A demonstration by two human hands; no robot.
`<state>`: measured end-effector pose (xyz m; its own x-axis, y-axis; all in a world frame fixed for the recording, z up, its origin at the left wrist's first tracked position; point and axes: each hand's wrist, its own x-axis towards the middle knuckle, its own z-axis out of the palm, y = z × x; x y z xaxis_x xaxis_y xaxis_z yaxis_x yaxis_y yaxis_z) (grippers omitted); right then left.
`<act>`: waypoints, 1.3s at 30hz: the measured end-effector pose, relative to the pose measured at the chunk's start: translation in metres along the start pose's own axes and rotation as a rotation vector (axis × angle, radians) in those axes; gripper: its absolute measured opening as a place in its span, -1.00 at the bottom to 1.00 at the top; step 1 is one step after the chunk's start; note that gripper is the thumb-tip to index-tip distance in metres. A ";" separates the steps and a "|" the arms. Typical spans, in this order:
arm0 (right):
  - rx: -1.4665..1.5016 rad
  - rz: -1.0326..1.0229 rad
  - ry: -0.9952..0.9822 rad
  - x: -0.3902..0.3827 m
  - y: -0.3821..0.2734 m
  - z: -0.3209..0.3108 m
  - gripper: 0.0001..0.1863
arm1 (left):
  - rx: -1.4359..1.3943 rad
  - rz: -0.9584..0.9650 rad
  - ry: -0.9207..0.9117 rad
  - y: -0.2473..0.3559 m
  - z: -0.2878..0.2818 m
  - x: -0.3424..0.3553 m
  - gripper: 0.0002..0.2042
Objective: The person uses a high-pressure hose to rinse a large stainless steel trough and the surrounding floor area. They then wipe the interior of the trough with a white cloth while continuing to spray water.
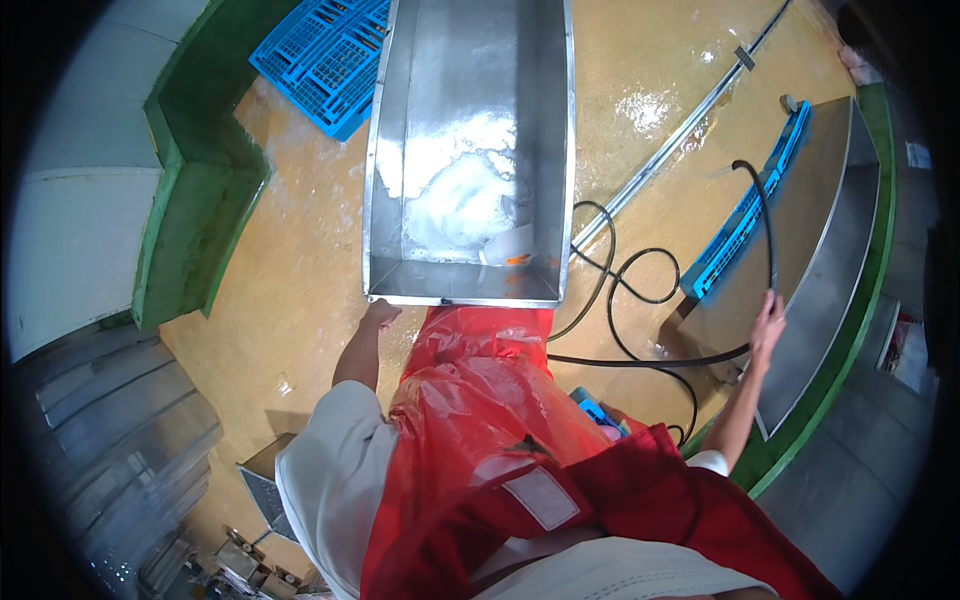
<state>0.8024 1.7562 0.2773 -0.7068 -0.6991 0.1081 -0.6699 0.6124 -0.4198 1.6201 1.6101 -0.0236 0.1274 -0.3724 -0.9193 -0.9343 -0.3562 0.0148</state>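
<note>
Left hand (381, 313): our grip rests on the near left corner of the steel tub (385, 180); we cannot tell whether the fingers are clenched.

Right hand (768, 327): our grip is closed around the black hose (770, 225), which arcs up over the steel table (830, 250) at our right and trails in loops across the wet yellow floor (300, 290).

Steel tub: straight ahead, holding white foam (460, 200) and water.

Red apron (470, 400): worn below the tub's near edge.

Blue pallets: one (325, 55) beyond the tub's left side, one (745, 215) leaning against the table.
</note>
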 end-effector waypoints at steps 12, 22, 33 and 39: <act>0.074 -0.144 0.236 0.105 -0.164 0.013 -0.49 | -0.537 0.305 0.158 -0.016 -0.029 0.037 -0.65; 0.450 0.156 -0.113 0.054 -0.114 0.357 -0.51 | -0.213 0.488 0.172 0.059 0.019 0.072 -0.61; 0.703 0.552 -0.098 -0.081 -0.092 0.594 -0.59 | 0.121 0.411 0.044 0.239 0.143 0.269 -0.53; 0.700 0.547 -0.046 -0.097 -0.119 0.603 -0.66 | 0.385 0.564 0.288 0.319 0.230 0.355 -0.18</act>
<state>1.0875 1.5287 -0.2268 -0.8674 -0.3981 -0.2986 0.0618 0.5093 -0.8584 1.2905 1.5613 -0.4358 -0.3734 -0.6390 -0.6725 -0.9277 0.2613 0.2668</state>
